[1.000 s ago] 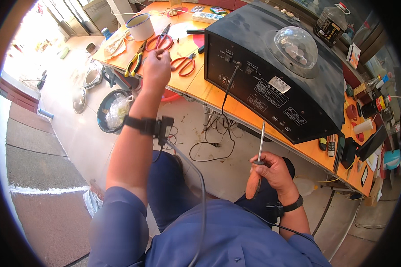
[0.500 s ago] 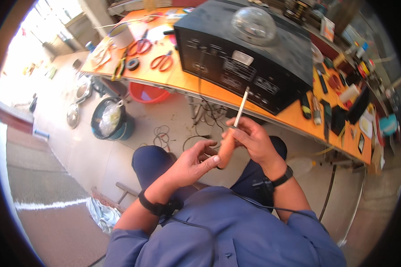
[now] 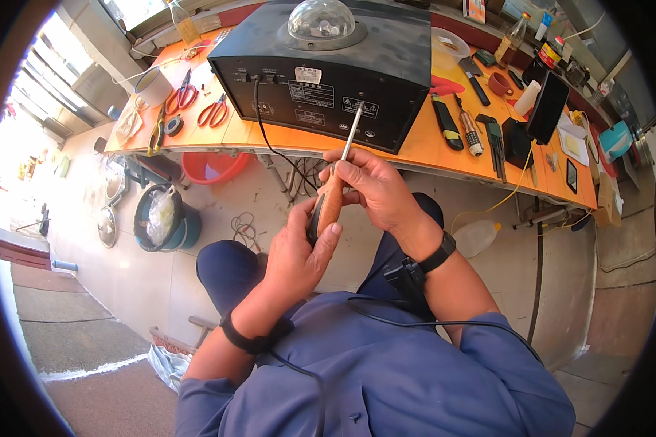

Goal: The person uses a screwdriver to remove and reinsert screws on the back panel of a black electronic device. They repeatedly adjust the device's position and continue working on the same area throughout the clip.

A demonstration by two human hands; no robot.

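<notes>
My left hand is closed on the lower end of a screwdriver's orange-and-black handle. Higher up the same tool, my right hand grips around the top of the handle. The metal shaft points up toward the back panel of a black electrical box; I cannot tell whether the tip touches it. A clear dome sits on the box, and a black cable hangs from its panel.
An orange table carries scissors, pliers, tape, a white mug, a black-yellow cutter, hex keys and a phone. Below are a red basin, a bucket and loose cables.
My left hand has come down from the tabletop and taken hold of the screwdriver handle. My right hand, with the screwdriver, has moved up and left. The view has shifted across the bench.
</notes>
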